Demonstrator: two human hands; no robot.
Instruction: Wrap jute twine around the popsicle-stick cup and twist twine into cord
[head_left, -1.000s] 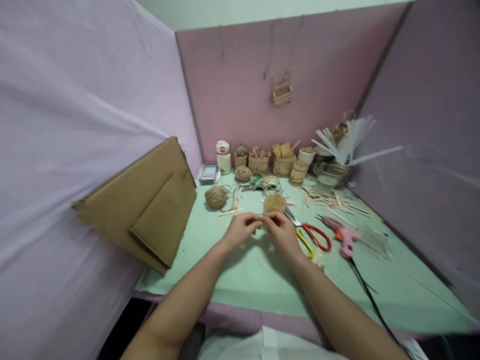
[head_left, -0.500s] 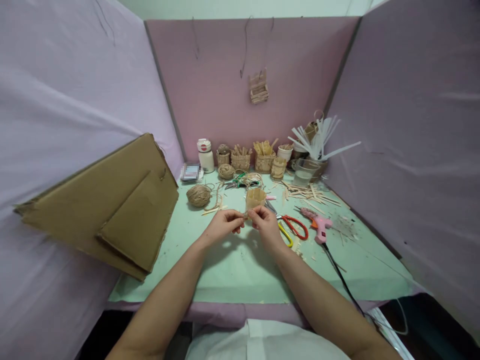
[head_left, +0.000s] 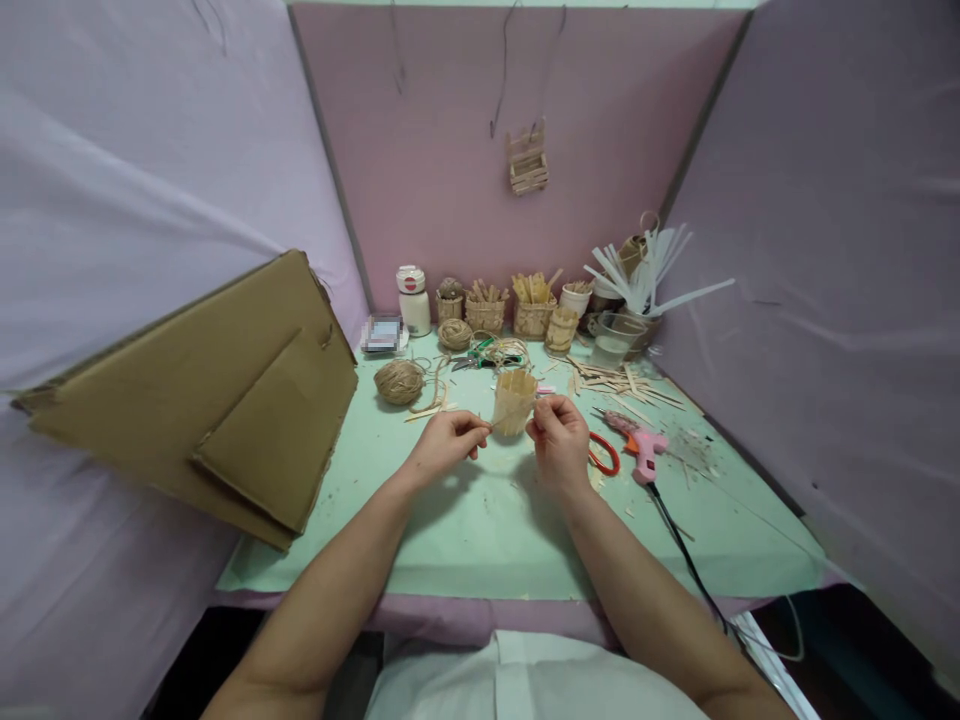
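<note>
Left hand (head_left: 450,443): our fingertips pinch a thin strand (head_left: 500,421).
Right hand (head_left: 559,442): we pinch it here too (it's almost too fine to follow).
Stick cup (head_left: 516,402): upright on our green table (head_left: 487,540), just behind the strand.

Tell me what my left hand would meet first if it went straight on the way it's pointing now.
Probably the pale tan, wooden-looking cup, just past the fingertips of your left hand in this view; depth is unclear, so it might pass above or in front.
</note>
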